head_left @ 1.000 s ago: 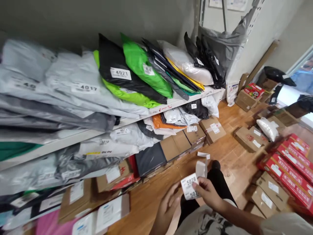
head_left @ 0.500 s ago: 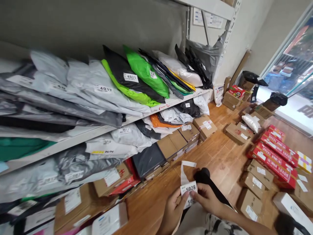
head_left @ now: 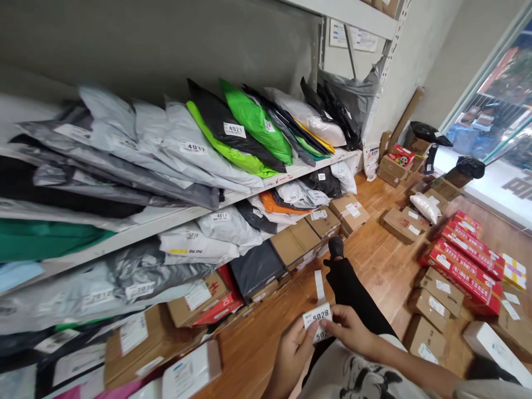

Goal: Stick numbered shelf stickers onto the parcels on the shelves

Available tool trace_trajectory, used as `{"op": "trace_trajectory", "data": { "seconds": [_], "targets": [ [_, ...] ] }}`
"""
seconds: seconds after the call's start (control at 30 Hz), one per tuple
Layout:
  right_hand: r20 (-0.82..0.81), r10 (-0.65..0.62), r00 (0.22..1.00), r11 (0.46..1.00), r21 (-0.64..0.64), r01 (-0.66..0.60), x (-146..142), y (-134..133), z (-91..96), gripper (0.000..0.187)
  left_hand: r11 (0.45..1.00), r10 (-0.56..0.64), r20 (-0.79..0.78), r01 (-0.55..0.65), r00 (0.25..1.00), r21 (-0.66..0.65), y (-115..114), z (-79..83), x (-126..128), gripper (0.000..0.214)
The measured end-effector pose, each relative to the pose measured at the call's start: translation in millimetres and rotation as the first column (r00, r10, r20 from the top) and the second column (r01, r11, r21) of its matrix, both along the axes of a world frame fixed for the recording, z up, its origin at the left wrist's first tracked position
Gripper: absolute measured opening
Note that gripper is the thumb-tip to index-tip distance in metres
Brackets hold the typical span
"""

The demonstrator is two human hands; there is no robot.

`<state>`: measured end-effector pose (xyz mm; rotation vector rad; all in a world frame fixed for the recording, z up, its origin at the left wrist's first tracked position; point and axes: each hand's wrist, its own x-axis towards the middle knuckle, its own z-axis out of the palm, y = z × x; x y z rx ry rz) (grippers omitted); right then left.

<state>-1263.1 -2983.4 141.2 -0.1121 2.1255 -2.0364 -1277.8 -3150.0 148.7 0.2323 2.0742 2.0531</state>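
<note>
Both hands pinch a strip of white number labels (head_left: 317,316) in front of my body; the top label reads 5028, and a second one below it is partly covered by fingers. My left hand (head_left: 294,344) grips the strip's left edge between thumb and fingers. On its right edge, my right hand (head_left: 348,326) is closed with thumb and fingertips. A blank tail of the strip hangs out beyond the labels, over the wooden floor (head_left: 249,354).
To the left, a white shelf (head_left: 178,217) bears several labelled parcel bags, such as a black bag (head_left: 236,138) marked 4021. Cartons (head_left: 305,238) stand on the floor under it. Red boxes (head_left: 465,271) and brown cartons (head_left: 428,335) lie at the right, near a glass door (head_left: 499,111).
A black-trousered leg has stepped forward along the shelf. The label strip stays in both hands, its tail now straighter. The shelf has shifted slightly rightward in view.
</note>
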Motion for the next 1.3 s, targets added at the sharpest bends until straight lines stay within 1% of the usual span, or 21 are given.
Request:
{"op": "trace_trajectory", "data": {
  "seconds": [0.13,0.27,0.47,0.53,0.6,0.67,0.7,0.77,0.83,0.9,1.0,1.1,1.2,1.3],
  "targets": [
    [0.022,0.053,0.998,0.999,-0.004,-0.053,-4,-5,3.9,0.052,0.999,0.031,0.036,-0.031,0.999,0.021,-6,-2.9,1,0.053],
    [0.029,0.045,0.999,0.999,-0.029,-0.044,-8,-3,6.7,0.052,1.0,0.016,0.043,-0.017,0.999,0.02,-5,-0.2,-4,0.056],
    [0.036,-0.009,0.999,0.998,-0.066,0.012,-12,5,7.3,0.052,0.999,-0.048,0.061,0.048,0.997,0.002,8,7.6,-17,0.057],
    [0.024,-0.002,1.0,0.998,-0.068,0.004,-12,8,8.5,0.052,0.998,-0.065,0.062,0.066,0.996,-0.004,13,9.2,-20,0.057],
    [0.004,0.017,1.0,0.999,-0.048,-0.017,-12,12,8.7,0.05,0.998,-0.055,0.034,0.056,0.998,-0.025,19,11.3,-22,0.057],
    [-0.018,0.023,1.0,1.0,-0.013,-0.023,-11,18,6.6,0.049,0.998,-0.041,-0.027,0.039,0.999,-0.058,27,13.8,-25,0.055],
    [-0.024,0.013,1.0,1.0,-0.002,-0.013,-11,22,4.6,0.048,0.996,-0.039,-0.065,0.034,0.997,-0.077,31,15.1,-26,0.054],
    [-0.023,-0.045,0.999,0.999,-0.008,0.045,-10,31,-1.0,0.046,0.992,-0.043,-0.134,0.027,0.99,-0.124,41,17.0,-28,0.051],
    [-0.012,-0.127,0.992,0.991,-0.048,0.126,-9,42,-6.9,0.043,0.983,-0.047,-0.176,0.014,0.983,-0.182,51,17.1,-29,0.051],
    [0.001,-0.175,0.985,0.98,-0.091,0.174,-8,54,-12.1,0.043,0.97,-0.052,-0.187,0.005,0.981,-0.242,62,15.3,-27,0.051],
    [-0.004,-0.164,0.986,0.979,-0.123,0.162,-3,73,-19.5,0.041,0.957,-0.042,-0.151,-0.004,0.988,-0.289,78,9.4,-19,0.046],
    [-0.012,-0.133,0.991,0.984,-0.12,0.13,7,92,-29.5,0.04,0.967,0.035,-0.052,-0.047,0.998,-0.252,96,1.1,-2,0.037],
    [0.052,-0.074,0.996,0.985,-0.152,0.082,22,111,-42.7,0.042,0.969,0.119,0.03,-0.109,0.992,-0.223,114,-7.8,24,0.039],
    [0.113,0.013,0.994,0.982,-0.189,0.008,41,127,-54.4,0.044,0.955,0.207,0.043,-0.192,0.977,-0.224,131,-15.3,58,0.04]
  ]
}}
